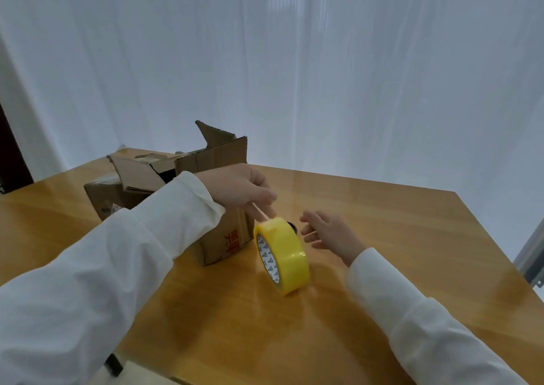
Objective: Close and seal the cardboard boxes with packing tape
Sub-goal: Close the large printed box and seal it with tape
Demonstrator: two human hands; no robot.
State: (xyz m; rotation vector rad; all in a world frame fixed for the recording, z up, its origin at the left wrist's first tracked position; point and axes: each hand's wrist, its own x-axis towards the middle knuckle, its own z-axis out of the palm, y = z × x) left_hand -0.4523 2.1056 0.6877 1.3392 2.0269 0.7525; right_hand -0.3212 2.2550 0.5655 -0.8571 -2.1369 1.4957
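From where I stand, little of the job looks done. At the left of the wooden table (pixel 382 208) sits a cardboard box (pixel 212 237) with its top flaps (pixel 223 146) standing up and splayed, plainly unclosed; a second, lower box (pixel 103 191) lies just behind and to the left of it, its top creased, and I cannot tell whether that one carries any seal. In front of the open box, the left hand (pixel 241 187), in a white sleeve (pixel 141 237), reaches across and pinches the loose end of the tape between thumb and fingers, a short strip drawn up from the roll; that grip is closed on the tape end. The yellow roll of packing tape (pixel 284 256) stands on its edge on the table, just to the right of the box's near corner. Right of the roll, the right hand (pixel 326 234) hovers near it with its fingers spread and relaxed, holding nothing. By my reckoning the sealing has barely begun: flaps must be folded down, tape laid over the seam and cut.
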